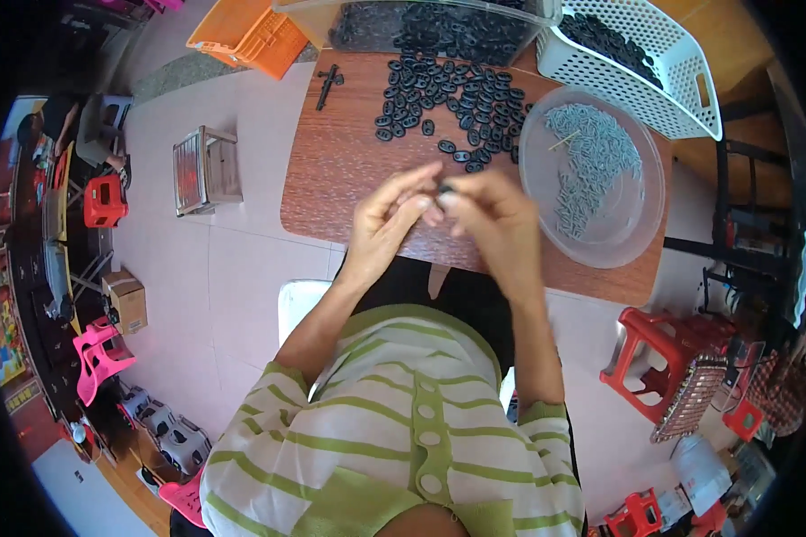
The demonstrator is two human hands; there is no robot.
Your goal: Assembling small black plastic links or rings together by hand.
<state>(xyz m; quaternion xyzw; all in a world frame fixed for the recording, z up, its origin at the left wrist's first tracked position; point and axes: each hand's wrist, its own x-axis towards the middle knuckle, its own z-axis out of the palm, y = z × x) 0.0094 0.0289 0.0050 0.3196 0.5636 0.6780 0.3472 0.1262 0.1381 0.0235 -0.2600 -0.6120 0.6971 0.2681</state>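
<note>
Small black ring (443, 189) pinched between fingertips of left hand (387, 217) and right hand (493, 217).

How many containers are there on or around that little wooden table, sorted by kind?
Round clear plastic bowl of small grey metal pieces: 1
White perforated plastic basket: 1
Clear rectangular plastic tub of black rings: 1
Orange plastic crate: 1
Total: 4
</note>
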